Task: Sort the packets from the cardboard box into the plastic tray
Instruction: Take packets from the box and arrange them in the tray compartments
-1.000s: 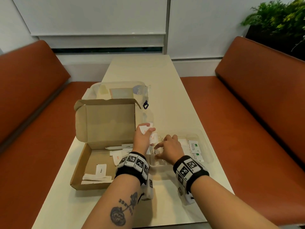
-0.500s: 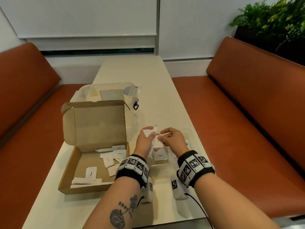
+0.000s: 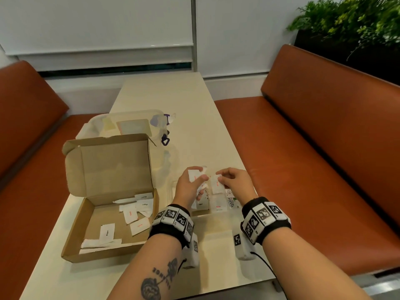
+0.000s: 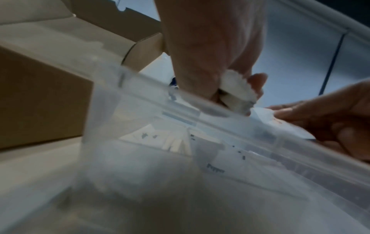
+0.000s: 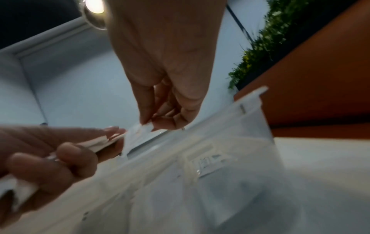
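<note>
The open cardboard box lies on the table's left and holds several white packets. To its right stands the clear plastic tray, with packets standing in its compartments. My left hand grips a small stack of white packets above the tray. Beside it my right hand pinches a single white packet with red print by its top edge, hanging over the tray.
A clear lidded container with a purple clasp sits behind the box. Orange benches flank the table. A planter stands at the back right. The table's near edge runs just under my forearms.
My right hand rose from inside the tray to the left hand's stack and drew one packet off it to the right. The view shifted slightly.
</note>
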Demonstrator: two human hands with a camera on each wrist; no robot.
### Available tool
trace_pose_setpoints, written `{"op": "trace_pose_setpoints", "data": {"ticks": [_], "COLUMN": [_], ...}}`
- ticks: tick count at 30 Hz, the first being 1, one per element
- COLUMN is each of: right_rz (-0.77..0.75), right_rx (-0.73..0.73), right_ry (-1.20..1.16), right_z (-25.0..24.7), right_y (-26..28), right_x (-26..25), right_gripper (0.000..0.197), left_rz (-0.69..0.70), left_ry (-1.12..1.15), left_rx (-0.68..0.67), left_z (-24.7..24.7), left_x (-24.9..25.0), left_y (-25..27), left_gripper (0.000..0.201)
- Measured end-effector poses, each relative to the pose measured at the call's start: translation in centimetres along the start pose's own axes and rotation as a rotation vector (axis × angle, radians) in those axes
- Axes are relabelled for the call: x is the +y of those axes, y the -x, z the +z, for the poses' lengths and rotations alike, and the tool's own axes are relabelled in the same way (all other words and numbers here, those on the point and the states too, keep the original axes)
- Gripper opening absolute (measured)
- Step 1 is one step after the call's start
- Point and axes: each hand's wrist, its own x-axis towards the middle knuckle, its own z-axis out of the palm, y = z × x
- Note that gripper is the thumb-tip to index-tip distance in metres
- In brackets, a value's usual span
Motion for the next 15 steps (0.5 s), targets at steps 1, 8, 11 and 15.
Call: {"op": "trace_pose_setpoints", "data": {"ticks": [1,8,11,15], "right_rz": [-0.017,0.022,0.025,-0.035], "right_rx": [-0.027,-0.078,-0.081,-0.14], "right_ry": [0.029,0.08,0.085,0.376], "right_z": [-0.1,0.1,0.0,-1.1], "right_y": [-0.1,-0.3,-0.1,-0.3], "right_x": [-0.1,-0.3,-0.1,-0.2], "right_gripper": [0.015,0.014,0.011,0.003], "left_rz": [0.007,0.032,0.041,0.04], "left_ry": [-0.033,-0.045,0.004,0.045], "left_rx": [-0.015,0.026,0.071,0.181], "left_z": [0.1,0.4,0.3,0.0], "left_x": [0.0,-0.3,-0.7,-1.6], "left_y": [-0.1,-0.4,-0.5,-0.4], "left_gripper": [0.019,0.019,0.019,0.015]}}
